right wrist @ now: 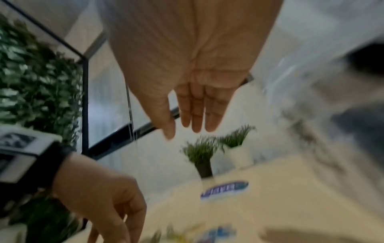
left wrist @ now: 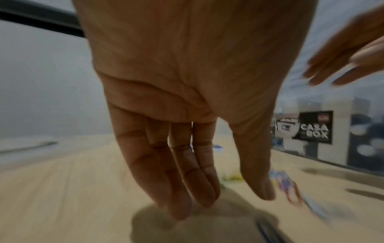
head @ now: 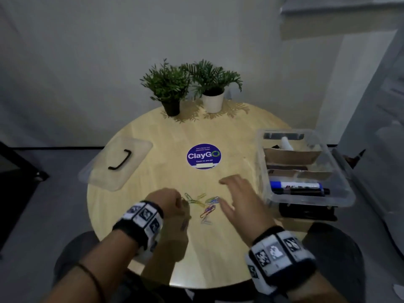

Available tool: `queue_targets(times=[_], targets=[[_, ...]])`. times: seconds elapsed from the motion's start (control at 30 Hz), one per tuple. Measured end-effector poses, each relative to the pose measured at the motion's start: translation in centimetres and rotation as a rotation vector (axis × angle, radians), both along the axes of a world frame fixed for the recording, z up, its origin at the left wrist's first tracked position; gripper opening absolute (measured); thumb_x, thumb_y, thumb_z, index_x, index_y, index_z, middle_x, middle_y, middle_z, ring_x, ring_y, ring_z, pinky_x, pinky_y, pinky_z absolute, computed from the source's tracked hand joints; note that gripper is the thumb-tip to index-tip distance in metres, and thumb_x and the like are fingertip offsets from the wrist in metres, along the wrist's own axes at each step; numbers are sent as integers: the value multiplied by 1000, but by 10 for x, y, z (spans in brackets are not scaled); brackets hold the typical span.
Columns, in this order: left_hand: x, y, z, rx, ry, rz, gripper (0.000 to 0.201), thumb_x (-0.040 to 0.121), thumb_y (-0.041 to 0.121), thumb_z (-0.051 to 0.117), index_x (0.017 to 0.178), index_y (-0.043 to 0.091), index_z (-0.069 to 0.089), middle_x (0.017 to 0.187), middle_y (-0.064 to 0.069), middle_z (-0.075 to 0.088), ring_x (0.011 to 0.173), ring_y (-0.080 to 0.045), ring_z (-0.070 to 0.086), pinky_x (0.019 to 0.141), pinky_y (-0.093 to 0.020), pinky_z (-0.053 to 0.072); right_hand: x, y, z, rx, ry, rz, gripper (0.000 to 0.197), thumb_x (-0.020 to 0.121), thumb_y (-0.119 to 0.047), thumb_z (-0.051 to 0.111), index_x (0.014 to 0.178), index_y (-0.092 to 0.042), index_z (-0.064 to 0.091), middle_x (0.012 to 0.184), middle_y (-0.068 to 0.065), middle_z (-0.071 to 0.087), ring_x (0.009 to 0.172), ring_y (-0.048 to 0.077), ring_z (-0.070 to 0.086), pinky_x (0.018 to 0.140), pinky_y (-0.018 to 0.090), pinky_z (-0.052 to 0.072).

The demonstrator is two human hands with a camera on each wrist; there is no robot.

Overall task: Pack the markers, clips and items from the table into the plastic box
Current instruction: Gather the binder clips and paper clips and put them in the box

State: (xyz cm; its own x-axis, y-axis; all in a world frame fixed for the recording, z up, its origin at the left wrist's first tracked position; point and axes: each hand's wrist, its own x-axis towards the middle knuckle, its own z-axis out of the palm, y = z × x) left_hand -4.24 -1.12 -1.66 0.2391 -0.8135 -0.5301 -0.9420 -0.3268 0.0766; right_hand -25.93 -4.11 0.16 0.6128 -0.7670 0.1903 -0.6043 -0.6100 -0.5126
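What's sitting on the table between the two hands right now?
In the head view, coloured paper clips lie scattered between the left hand and right hand.

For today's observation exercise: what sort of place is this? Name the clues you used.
Probably an office break or meeting corner. A small round wooden table carries a "ClayGo" clean-as-you-go sticker, two potted plants stand by a plain wall, and office supplies lie about: paper clips and markers in a plastic box.

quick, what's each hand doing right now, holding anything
Left hand: open, fingers straight, reaching down toward the paper clips, holding nothing.
Right hand: open, fingers spread above the table beside the clips, holding nothing.
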Motion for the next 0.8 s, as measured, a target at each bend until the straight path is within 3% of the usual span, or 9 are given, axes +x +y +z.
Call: queue_targets(times=[0.1,0.17,0.3,0.43,0.53,0.63,0.7,0.8], targets=[[-6,24,-19,-47,99,99,24,72,42,74,73,24,59,85,4,64,82,-17,60,69,-25,44,35,-7,-34,256,349,55,93,78,-44,70,150,-17,17,158,-1,13,146,20,13,115,34,26],[-3,31,-27,-110,164,162,23,71,38,75,69,27,55,87,6,65,86,-16,62,73,-27,48,48,-12,-50,347,449,61,106,74,-47,73,152,-19,7,161,-1,2,148,20,3,119,36,17],[4,35,-36,-182,255,144,15,76,22,69,68,30,58,93,5,69,92,-17,64,77,-25,49,56,-19,-64,291,429,-7,81,74,-46,73,141,-16,39,142,3,34,131,25,29,111,36,32],[11,30,-38,-144,301,17,7,80,22,68,79,27,63,87,7,60,95,-16,62,75,-22,42,57,-17,-71,343,310,-26,55,73,-35,77,122,-19,58,121,1,47,116,24,40,101,33,38],[15,23,-42,-230,253,-92,7,81,26,64,87,22,67,97,4,61,98,-17,57,78,-24,45,57,-14,-76,385,249,-46,38,75,-27,77,108,-17,63,110,1,50,109,22,46,95,28,41],[15,9,-46,-454,142,-186,22,88,30,59,107,21,68,126,4,49,120,-18,40,100,-29,41,59,-13,-78,366,246,-53,25,80,-23,72,102,-14,63,108,3,52,106,23,49,90,29,43],[17,-3,-48,-410,159,-296,33,90,22,58,123,19,62,143,3,40,132,-21,34,107,-29,35,60,-13,-77,314,294,-53,18,87,-22,64,102,-13,62,109,5,53,106,25,49,86,31,43],[19,-13,-45,-344,213,-343,17,87,14,61,103,13,68,137,1,51,123,-21,45,101,-30,41,57,-13,-76,248,369,-55,19,93,-22,56,109,-12,56,115,7,52,109,25,46,85,35,43]])
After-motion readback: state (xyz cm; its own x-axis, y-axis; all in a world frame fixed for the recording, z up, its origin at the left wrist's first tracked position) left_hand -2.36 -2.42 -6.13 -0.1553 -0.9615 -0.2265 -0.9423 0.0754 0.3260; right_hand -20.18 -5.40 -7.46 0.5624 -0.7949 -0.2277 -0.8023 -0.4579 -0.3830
